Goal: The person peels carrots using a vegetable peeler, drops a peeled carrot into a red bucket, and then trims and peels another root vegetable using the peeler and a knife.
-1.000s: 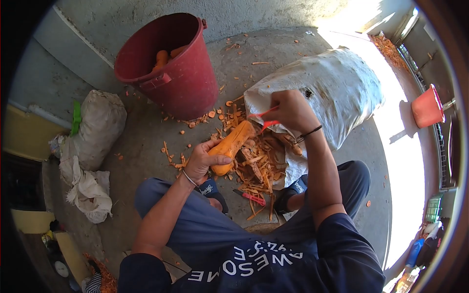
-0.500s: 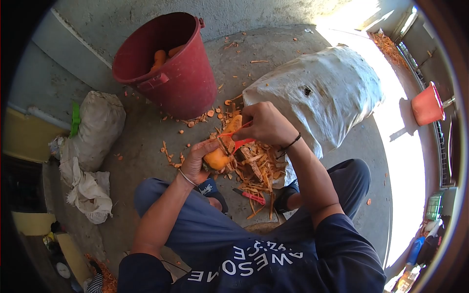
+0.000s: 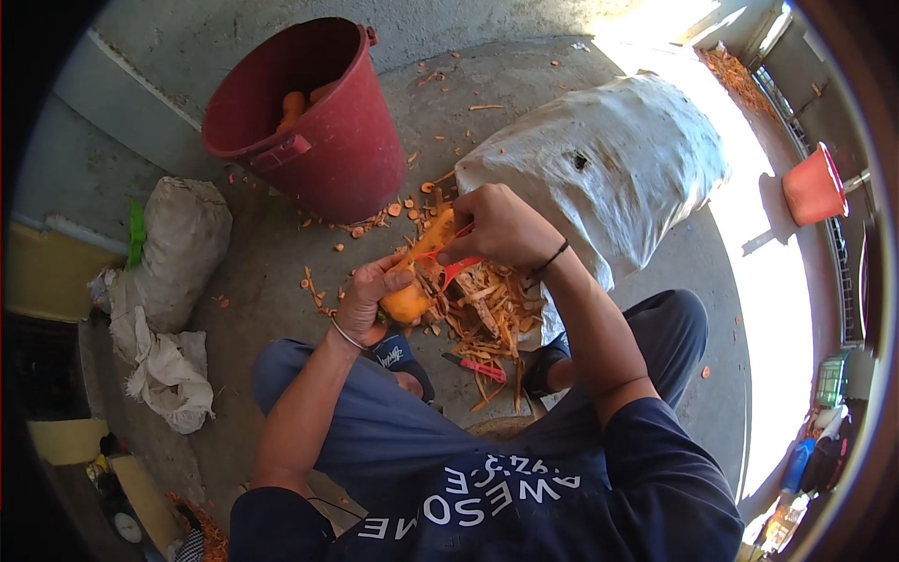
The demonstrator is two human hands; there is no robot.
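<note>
My left hand (image 3: 370,295) is wrapped round the thick lower end of a large orange carrot (image 3: 407,302), which slants up to the right. In my right hand (image 3: 492,228) is a red peeler (image 3: 455,270), held against the carrot's side; its blade is hard to make out. Orange peelings (image 3: 489,304) lie heaped on the floor just below and to the right of the carrot. Beside the heap, near my feet, rests a knife with a red handle (image 3: 484,369).
A dark red bucket (image 3: 351,155) with carrots inside stands at upper left. The large white sack (image 3: 646,155) lies at upper right. Another sack (image 3: 183,244) leans at the left, and a small red bucket (image 3: 813,190) stands at far right.
My right hand has come down and left from above the carrot's far end to its side, with the peeler. The carrot's lower end has shifted slightly left, and the whole view has moved a little.
</note>
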